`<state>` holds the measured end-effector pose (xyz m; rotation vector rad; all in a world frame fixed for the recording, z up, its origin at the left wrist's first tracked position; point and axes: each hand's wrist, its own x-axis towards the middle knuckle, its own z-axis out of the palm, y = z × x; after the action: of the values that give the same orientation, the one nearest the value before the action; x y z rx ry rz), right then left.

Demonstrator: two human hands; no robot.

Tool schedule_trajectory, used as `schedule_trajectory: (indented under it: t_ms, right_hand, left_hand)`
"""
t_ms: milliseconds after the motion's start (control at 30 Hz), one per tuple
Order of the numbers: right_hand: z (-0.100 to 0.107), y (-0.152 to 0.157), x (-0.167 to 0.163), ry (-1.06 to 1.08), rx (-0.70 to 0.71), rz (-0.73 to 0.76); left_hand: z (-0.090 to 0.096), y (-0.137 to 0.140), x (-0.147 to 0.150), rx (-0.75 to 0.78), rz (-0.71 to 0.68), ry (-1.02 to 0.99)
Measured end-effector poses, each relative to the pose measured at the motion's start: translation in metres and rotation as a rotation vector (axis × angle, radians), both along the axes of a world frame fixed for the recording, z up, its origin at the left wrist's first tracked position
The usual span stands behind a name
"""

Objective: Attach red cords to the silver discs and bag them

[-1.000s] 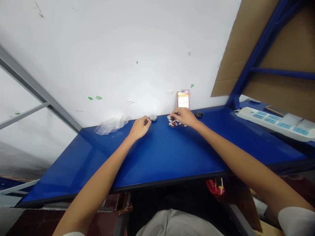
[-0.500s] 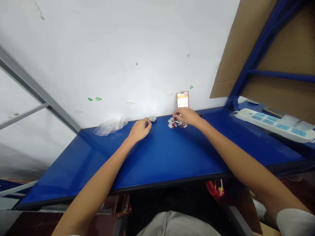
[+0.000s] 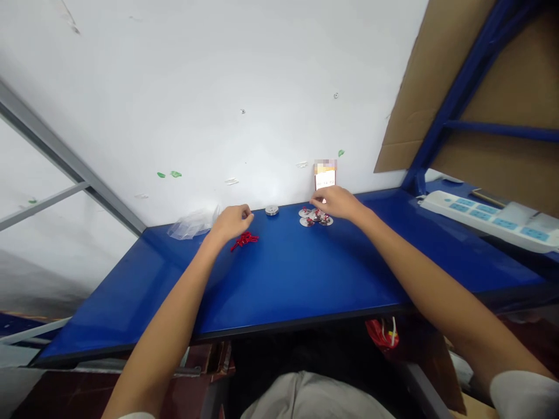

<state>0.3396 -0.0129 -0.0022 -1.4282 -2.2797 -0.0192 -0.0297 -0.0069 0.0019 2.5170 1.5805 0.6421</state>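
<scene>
1. Left hand [image 3: 236,221] has moved leftward from the metal disc stack [image 3: 271,210], exposing red cords [image 3: 245,239] on the counter [image 3: 283,273].
2. Its fingers curl; I cannot tell whether they hold anything.
3. Right hand [image 3: 338,202] hovers by loose silver discs [image 3: 308,222] near the counter's back edge, fingers bent, grip unclear.
4. Between the hands, the metal disc stack sits at that edge.
</scene>
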Motion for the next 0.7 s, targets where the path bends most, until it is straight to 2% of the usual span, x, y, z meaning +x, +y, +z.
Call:
schedule_trajectory:
  t_ms: [100,233,333,433,567,633,700]
  right_hand:
    - [0.0,-0.006,-0.011,0.002,0.021,0.044]
    - [-0.006,-0.018,-0.033,0.027,0.048,0.102]
    - [-0.017,-0.025,-0.049,0.049,0.061,0.157]
    - [-0.031,-0.022,-0.064,0.044,0.151,0.227]
    - [-0.044,0.005,-0.083,-0.114,0.305,0.328]
    - [-0.046,0.023,-0.092,-0.195,0.304,0.304]
    - [-0.045,0.036,-0.101,-0.273,0.245,0.31]
  left_hand:
    - [0.009,0.005,-0.018,-0.137,-0.118,0.05]
    - [0.012,0.006,-0.028,-0.335,-0.232,0.06]
    - [0.007,0.011,-0.031,-0.343,-0.235,0.073]
    - [-0.001,0.019,-0.033,-0.348,-0.228,0.142]
    - [-0.007,0.024,-0.034,-0.351,-0.206,0.205]
    - [-0.007,0.025,-0.033,-0.327,-0.195,0.223]
    - [-0.007,0.024,-0.033,-0.317,-0.202,0.221]
